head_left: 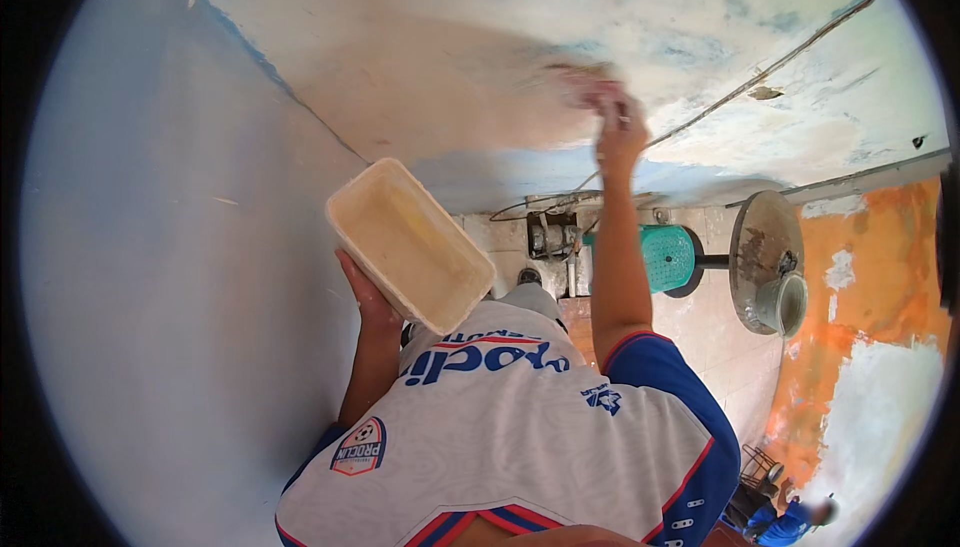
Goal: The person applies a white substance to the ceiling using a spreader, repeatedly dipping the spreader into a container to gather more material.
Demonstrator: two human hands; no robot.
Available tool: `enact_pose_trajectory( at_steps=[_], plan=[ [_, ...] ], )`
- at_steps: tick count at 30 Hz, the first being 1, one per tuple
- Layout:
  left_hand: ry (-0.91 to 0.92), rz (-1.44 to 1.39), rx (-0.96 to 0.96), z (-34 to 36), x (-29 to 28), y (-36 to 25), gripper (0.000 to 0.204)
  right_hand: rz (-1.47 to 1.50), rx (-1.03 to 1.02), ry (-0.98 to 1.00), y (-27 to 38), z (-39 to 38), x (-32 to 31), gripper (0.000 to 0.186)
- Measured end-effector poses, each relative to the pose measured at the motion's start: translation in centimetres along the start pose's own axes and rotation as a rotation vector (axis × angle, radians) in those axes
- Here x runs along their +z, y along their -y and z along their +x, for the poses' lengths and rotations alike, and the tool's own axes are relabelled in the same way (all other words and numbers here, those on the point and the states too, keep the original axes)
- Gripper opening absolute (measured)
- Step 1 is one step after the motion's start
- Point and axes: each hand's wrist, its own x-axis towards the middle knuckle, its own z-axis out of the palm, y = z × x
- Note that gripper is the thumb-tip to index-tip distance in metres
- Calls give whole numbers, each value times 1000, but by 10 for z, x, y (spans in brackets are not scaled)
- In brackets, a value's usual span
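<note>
With the left hand (368, 295), supporting a cream tub (452, 237) near the shirt (520, 437); being unable to tell hidden fingers' spread; by the wall (450, 97), clamping a blurred reddish tool (592, 87) in the fingers of the right hand (621, 127); partly hiding a green stool (667, 259) behind the forearm (620, 257).

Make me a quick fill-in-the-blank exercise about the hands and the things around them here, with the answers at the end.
1. The left hand supports a cream tub whose outline is ____, not round.
2. The right hand, raised at the pale wall, looks ____ rather than sharp.
3. The perforated stool top is coloured ____.
4. The far wall shows whitish patches among bright ____ paint.

Missing words: rectangular; blurred; green; orange.
</note>
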Motion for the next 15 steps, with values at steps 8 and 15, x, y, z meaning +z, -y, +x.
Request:
enact_pose_trajectory(
  at_steps=[8, 15],
  plan=[
    [24, -35, -15, 4, -5, 8, 76, -133, -223, 231, 4, -22, 4, 8],
    [23, -28, 21, 8, -1, -1, 76, -109, -30, -119, 11, 19, -44, 19]
  ],
)
